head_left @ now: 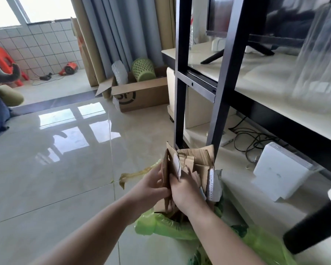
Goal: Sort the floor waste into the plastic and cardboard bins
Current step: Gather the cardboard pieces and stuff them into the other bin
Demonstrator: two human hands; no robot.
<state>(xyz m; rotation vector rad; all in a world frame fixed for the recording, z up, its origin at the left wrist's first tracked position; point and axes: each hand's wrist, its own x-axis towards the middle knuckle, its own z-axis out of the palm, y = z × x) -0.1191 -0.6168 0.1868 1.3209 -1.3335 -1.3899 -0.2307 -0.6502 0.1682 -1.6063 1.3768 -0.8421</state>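
The bundle of torn cardboard pieces (187,165) sits at lower centre of the frame, directly above the green bin liner (166,225) that spreads toward the lower right. The left hand (151,185) presses and curls against the bundle's left face; the right hand (183,190) clasps it from the right, fingers wrapped over the front sheets.

Handling assessment:
- Weight: probably light.
- Stiffness: corrugated sheets are rigid along the flutes but crease where torn.
- Stability: loose pieces can slide apart; a silver-lined scrap (214,183) hangs at the right edge.
- Recommended hold: squeeze both flat faces near the bundle's lower half, keeping all 2 hands opposed.
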